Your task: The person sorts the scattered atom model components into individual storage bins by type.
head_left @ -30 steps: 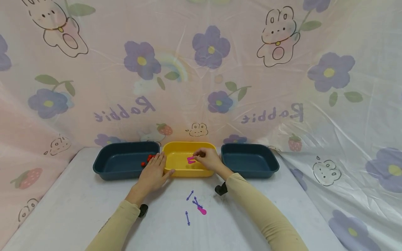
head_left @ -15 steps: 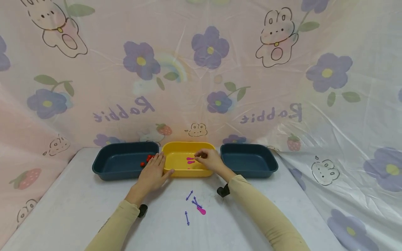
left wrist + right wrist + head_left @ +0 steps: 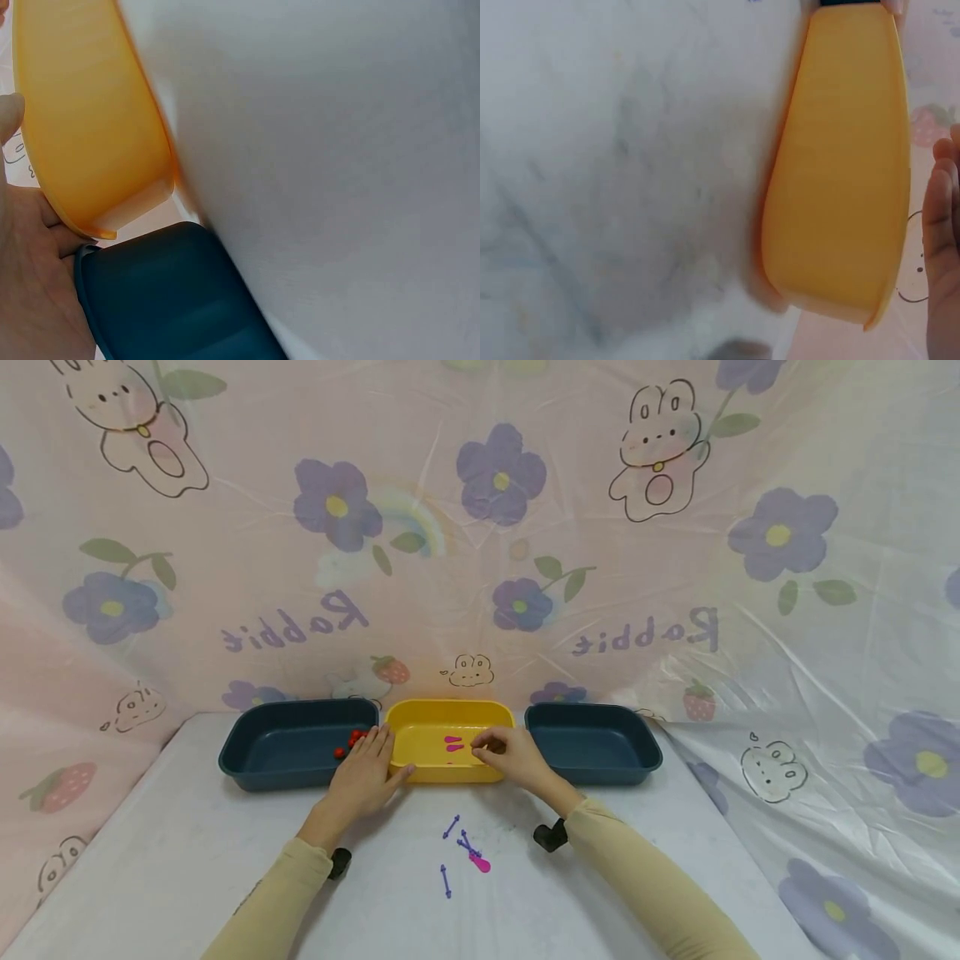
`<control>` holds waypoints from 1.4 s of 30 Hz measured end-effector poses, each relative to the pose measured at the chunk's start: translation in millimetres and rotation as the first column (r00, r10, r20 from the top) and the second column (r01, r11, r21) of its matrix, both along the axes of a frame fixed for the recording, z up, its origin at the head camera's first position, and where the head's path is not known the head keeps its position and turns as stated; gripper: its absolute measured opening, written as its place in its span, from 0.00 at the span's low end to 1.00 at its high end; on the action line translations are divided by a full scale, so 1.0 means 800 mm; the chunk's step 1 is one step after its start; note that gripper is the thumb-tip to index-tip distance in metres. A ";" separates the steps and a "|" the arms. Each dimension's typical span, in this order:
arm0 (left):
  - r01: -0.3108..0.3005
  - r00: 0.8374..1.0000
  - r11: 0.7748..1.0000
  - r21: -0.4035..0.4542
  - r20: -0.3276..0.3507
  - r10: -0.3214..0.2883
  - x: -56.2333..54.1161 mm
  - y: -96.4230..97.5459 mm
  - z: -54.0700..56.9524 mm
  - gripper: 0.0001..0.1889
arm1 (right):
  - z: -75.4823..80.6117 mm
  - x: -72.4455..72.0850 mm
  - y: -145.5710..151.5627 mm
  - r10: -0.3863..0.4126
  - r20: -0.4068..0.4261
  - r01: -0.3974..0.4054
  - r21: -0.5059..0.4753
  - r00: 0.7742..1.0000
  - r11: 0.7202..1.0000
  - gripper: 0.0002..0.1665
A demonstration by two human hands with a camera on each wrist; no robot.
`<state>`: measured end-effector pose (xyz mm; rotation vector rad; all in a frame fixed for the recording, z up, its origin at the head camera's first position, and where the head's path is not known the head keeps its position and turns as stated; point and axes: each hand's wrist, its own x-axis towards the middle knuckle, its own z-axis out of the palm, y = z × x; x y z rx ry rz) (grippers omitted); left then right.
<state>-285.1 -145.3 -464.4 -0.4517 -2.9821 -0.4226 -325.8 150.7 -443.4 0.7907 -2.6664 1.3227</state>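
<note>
On the near part of the desk [image 3: 390, 910], one pink piece [image 3: 483, 865] lies with its narrow end right at a crossed pair of purple sticks [image 3: 469, 843]. A clean pick-up there would best take the rounded end, which points away from the sticks, and lift straight up so that neither stick is dragged along. That piece is on the near side of the right hand [image 3: 519, 760], well apart from its fingers.

The right hand hangs over the right part of the yellow tray [image 3: 442, 773], its fingers loosely bent and seemingly holding nothing; whether thumb and forefinger tips touch is hard to tell from here. Drawing back over the low front wall calls for a little height, so as not to knock the tray.

The left hand [image 3: 365, 779] lies with straight fingers across the adjoining ends of the yellow tray and the left dark tray [image 3: 281, 782], which likely steadies both; light pressure should do.

Inside the yellow tray, two pink pieces [image 3: 453, 747] lie side by side just left of the right fingertips, and a sliver of pink shows above the front wall.
</note>
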 end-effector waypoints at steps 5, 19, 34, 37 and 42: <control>-0.001 1.000 1.000 -0.001 0.003 0.001 -0.001 0.000 0.000 0.45 | -0.002 0.018 0.006 0.030 -0.011 -0.030 0.005 0.999 1.000 0.06; 0.014 1.000 1.000 0.010 -0.018 -0.014 0.000 -0.001 -0.001 0.45 | -0.028 0.071 0.020 0.195 0.042 -0.199 0.107 0.980 0.974 0.09; 0.011 1.000 1.000 0.006 -0.005 -0.010 0.002 -0.002 0.002 0.45 | -0.053 0.107 0.028 0.289 0.129 -0.308 0.168 0.949 0.936 0.04; 0.015 1.000 1.000 0.011 -0.012 -0.015 0.003 -0.002 0.003 0.44 | -0.054 0.112 0.028 0.295 0.168 -0.324 0.184 0.941 0.928 0.04; 0.014 1.000 1.000 0.016 -0.005 -0.014 0.003 -0.002 0.003 0.44 | -0.052 0.120 0.029 0.305 0.174 -0.337 0.194 0.936 0.921 0.06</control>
